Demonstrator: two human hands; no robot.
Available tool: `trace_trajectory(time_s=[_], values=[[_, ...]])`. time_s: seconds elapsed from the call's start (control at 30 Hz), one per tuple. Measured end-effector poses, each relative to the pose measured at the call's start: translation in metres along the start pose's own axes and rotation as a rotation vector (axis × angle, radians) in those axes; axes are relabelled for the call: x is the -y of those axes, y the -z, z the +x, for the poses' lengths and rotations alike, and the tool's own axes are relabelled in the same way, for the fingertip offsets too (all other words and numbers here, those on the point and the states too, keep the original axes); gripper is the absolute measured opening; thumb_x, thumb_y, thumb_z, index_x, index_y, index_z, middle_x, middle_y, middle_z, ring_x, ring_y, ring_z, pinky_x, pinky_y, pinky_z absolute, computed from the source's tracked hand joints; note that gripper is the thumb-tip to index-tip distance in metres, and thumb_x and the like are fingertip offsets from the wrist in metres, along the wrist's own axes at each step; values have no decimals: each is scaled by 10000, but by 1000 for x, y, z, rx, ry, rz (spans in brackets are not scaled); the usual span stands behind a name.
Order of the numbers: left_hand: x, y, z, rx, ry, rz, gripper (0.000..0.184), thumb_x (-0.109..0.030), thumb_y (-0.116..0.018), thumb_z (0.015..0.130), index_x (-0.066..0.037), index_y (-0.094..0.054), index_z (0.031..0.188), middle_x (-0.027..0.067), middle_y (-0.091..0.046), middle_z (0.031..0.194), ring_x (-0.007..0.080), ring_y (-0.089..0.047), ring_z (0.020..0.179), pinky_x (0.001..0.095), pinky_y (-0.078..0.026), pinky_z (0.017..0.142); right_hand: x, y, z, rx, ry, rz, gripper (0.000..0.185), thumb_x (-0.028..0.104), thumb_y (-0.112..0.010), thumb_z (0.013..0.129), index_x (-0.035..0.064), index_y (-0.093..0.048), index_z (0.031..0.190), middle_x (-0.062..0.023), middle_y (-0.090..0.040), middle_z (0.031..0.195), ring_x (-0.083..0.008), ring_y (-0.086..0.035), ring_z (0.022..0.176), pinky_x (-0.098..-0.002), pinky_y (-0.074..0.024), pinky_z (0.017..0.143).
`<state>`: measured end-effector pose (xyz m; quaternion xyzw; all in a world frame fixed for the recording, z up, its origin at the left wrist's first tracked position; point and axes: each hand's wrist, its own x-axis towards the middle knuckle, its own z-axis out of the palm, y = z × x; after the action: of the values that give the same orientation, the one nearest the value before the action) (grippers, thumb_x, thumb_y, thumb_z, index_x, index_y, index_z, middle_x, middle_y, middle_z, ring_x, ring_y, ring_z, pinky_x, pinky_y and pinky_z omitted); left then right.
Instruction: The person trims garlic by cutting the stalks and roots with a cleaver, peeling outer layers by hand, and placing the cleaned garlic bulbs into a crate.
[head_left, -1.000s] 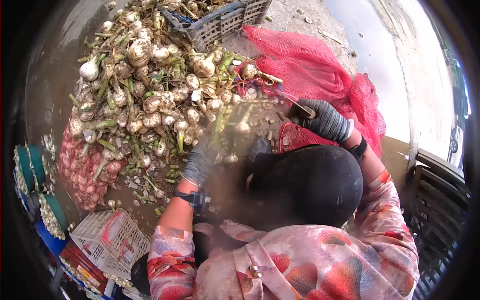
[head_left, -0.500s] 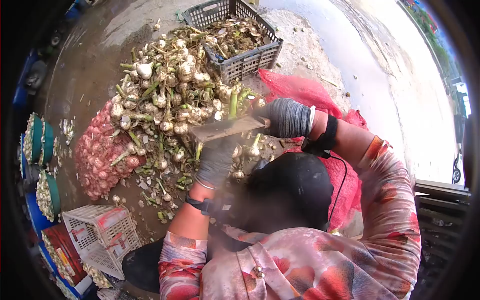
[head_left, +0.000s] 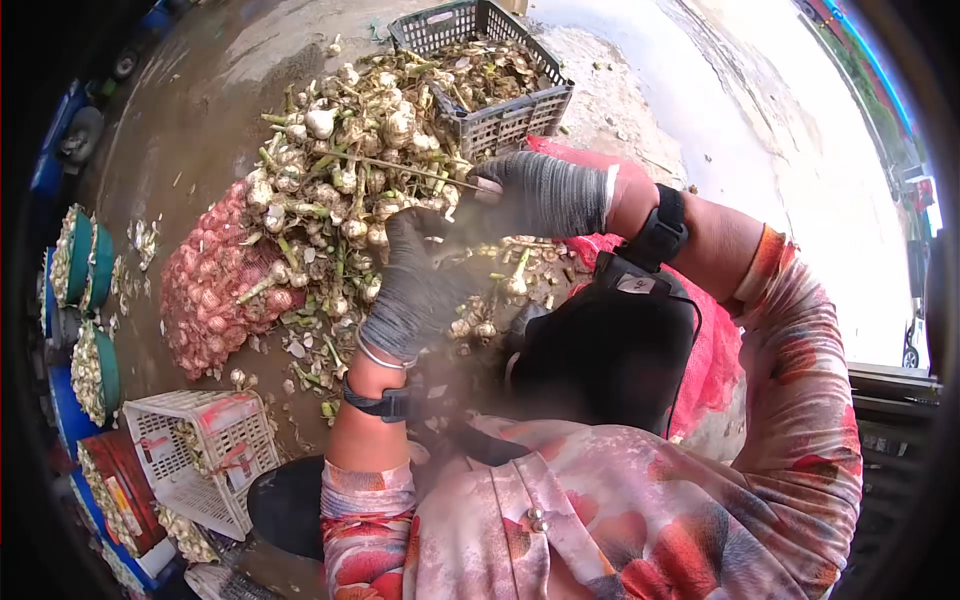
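My right hand, in a grey knitted glove, is closed around the handle of a knife. Its blade points left over the garlic heap and appears almost edge-on, as a thin line. Below the blade is my left hand, also gloved in grey, with the thumb raised towards the heap. A blurred patch covers its fingers, so I cannot make out their grip or anything in them. The heap consists of garlic bulbs with cut green stems, some dirty.
Behind the heap stands a black crate with scraps inside. A red net bag of garlic lies left. Nearer me are a tipped white crate and green tubs of cloves. Pink netting spreads beside my dark-clothed knee.
The knife has turned from showing its broad blade to nearly edge-on, its tip now higher. The green stem upright behind the blade is no longer seen there. My left hand has shifted slightly up and left.
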<state>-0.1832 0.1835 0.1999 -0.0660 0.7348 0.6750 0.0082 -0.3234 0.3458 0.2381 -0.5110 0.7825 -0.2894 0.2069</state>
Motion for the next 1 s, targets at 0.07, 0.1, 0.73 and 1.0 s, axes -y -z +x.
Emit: trace_trajectory(time_s=[0.07,0.1,0.73,1.0], values=[[24,20,-10,-45,-183,130,578,-168,-750,778,-50,-391,1215,65,-486,1103,144,-522,967,288,-476,841,1,-32,4,-12,-45,285,300,355,-639,857,90,-639,997,-87,-603,710,-181,-619,684,-313,-502,562],[20,23,-20,-49,-180,-15,608,-217,-757,779,-47,-401,1241,65,-498,1121,151,-528,998,289,-474,863,10,-41,-1,-20,-10,280,305,385,-610,878,109,-633,1007,-34,-551,648,-143,-581,591,-280,-453,481],[72,52,-69,-150,-201,-270,493,-219,-717,804,-44,-468,1192,92,-550,1187,177,-565,1048,292,-488,930,41,-173,14,42,-691,1419,333,434,-529,930,104,-575,929,10,-575,684,-78,-442,419,-255,-356,340],[107,70,-75,-271,-83,-206,315,-260,-594,920,-54,-525,1148,111,-573,1161,178,-570,1009,307,-488,861,60,-135,7,-78,-299,146,319,324,-670,796,120,-594,1029,-174,-623,738,-344,-651,738,-457,-498,649]])
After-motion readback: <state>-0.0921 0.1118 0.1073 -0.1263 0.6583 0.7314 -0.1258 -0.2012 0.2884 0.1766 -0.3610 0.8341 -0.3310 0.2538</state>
